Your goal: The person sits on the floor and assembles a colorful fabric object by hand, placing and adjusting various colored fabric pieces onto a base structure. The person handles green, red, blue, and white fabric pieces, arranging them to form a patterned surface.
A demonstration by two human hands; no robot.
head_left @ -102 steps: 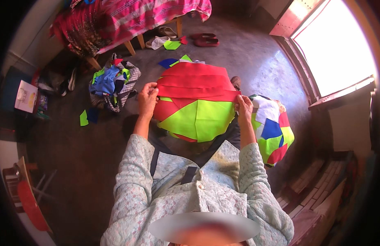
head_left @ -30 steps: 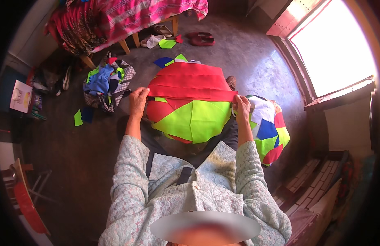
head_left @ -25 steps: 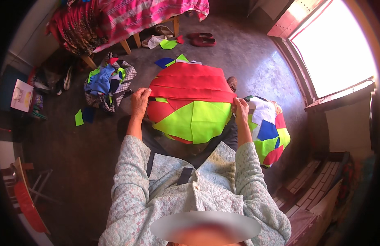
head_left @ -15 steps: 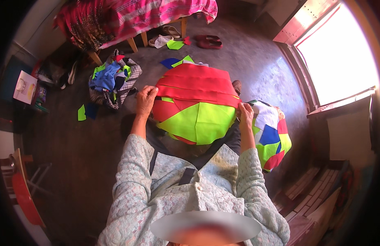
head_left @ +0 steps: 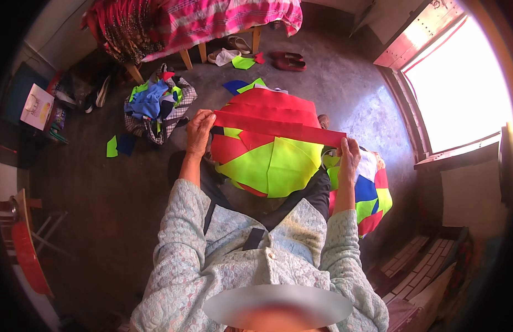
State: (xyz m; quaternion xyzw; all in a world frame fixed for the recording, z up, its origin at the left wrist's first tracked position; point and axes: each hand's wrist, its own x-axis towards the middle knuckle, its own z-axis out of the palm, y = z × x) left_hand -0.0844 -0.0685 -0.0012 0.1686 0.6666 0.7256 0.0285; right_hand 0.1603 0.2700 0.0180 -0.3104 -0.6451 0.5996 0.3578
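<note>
A long narrow red cloth strip (head_left: 278, 128) is stretched between my hands. My left hand (head_left: 199, 131) pinches its left end, and my right hand (head_left: 349, 152) grips the right end. Beneath the strip, between my knees, lies a rounded mound of fabric pieces, with red cloth (head_left: 276, 105) on its far side and bright green cloth (head_left: 284, 166) on the near side. What supports the pieces underneath is hidden. Beside my right forearm stands a bulging bundle of red, green, blue and white cloth pieces (head_left: 367, 188).
A checked bag (head_left: 182, 94) stuffed with cloth scraps sits ahead on the left. Green and blue scraps (head_left: 112, 146) lie on the floor near it. Farther off are dark red shoes (head_left: 288, 61) and a bed with a pink checked cover (head_left: 212, 22). A bright doorway (head_left: 461, 83) is at right.
The red strip has come up off the mound and is now pulled straight. My right hand has moved outward to the right; the left still holds its end.
</note>
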